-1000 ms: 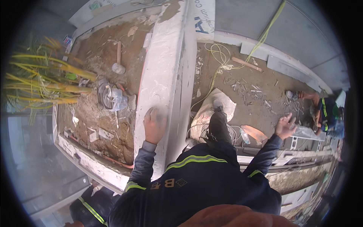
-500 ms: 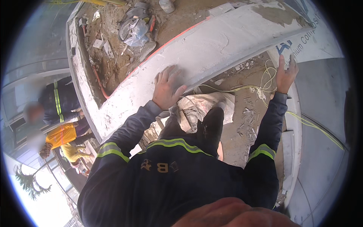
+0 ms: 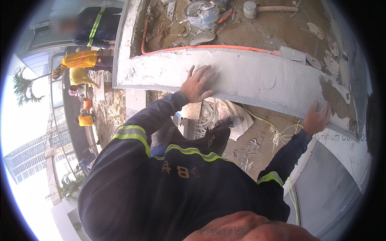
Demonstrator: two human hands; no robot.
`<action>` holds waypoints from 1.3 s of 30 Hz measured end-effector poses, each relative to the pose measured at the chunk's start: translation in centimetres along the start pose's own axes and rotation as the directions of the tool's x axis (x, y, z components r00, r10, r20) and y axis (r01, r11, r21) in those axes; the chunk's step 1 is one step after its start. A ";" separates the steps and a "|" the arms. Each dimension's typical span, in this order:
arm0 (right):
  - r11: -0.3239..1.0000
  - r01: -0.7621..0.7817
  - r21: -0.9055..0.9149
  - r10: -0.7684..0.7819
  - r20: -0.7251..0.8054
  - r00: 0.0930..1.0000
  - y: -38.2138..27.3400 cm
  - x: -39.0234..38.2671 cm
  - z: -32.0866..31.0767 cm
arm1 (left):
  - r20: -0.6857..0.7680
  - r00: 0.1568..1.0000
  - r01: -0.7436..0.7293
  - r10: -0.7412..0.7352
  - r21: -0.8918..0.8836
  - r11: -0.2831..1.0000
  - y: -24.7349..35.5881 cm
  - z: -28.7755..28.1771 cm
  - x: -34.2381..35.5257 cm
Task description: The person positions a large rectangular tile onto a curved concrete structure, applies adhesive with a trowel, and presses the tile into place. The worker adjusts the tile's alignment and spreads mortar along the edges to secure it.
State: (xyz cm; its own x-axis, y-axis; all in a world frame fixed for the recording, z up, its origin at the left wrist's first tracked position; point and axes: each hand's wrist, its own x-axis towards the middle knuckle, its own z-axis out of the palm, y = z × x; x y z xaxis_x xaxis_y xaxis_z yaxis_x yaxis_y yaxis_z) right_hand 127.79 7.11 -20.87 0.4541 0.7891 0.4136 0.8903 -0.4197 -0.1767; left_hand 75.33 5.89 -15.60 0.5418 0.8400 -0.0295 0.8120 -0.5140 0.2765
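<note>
A white plastered ledge [image 3: 249,74] runs across in front of me. My left hand [image 3: 198,84] lies on its top near the front edge, fingers spread, holding nothing. Farther right, my right hand [image 3: 317,117] rests at the ledge's front edge with its fingers apart and nothing seen in it. Just beyond the right hand, a bare brown patch [image 3: 337,96] interrupts the white coat. An orange pipe [image 3: 225,47] follows the back side of the ledge.
Behind the ledge, a dirt bed holds a clear plastic bag [image 3: 203,18] and a pale cylinder [image 3: 250,10]. Below it are a coiled cable [image 3: 207,118], a dusty sack [image 3: 237,118] and yellow cord [image 3: 277,136]. Several people are at left, one in orange-yellow [image 3: 78,59].
The view has turned, so the ledge now lies more level across it. My right hand has come from beside the ledge to its front edge. The left hand stays spread on the ledge.
</note>
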 end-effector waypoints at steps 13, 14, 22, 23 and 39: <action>0.990 -0.103 0.098 0.093 0.102 0.990 0.5 0.3 0.2 | 0.723 0.420 0.859 -0.549 -0.122 0.496 3.9 -1.6 -26.9; 0.988 -0.102 0.119 0.090 0.102 0.991 0.3 0.4 0.4 | 0.756 0.471 0.832 -0.456 -0.207 0.515 3.5 -0.6 -26.1; 0.983 -0.090 0.162 0.060 0.182 0.982 0.2 0.4 0.8 | 0.736 0.628 0.621 -0.252 -0.279 0.732 0.9 6.6 -23.6; 0.993 -0.072 0.094 0.059 0.131 0.990 1.2 0.8 0.1 | 0.730 0.593 0.669 -0.340 -0.211 0.713 4.0 3.5 -18.4; 0.902 0.127 0.413 -0.182 0.096 0.979 -1.0 1.3 -1.8 | 0.201 0.977 -0.058 0.079 -0.108 0.992 4.1 0.3 2.6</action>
State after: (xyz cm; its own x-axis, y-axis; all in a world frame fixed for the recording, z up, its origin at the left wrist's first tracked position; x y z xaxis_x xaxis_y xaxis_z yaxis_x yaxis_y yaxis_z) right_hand 127.41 7.72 -18.57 0.2859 0.8914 0.3516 0.8748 -0.0930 -0.4755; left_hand 80.17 5.93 -14.80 0.6366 0.7449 -0.1997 0.7511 -0.5401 0.3797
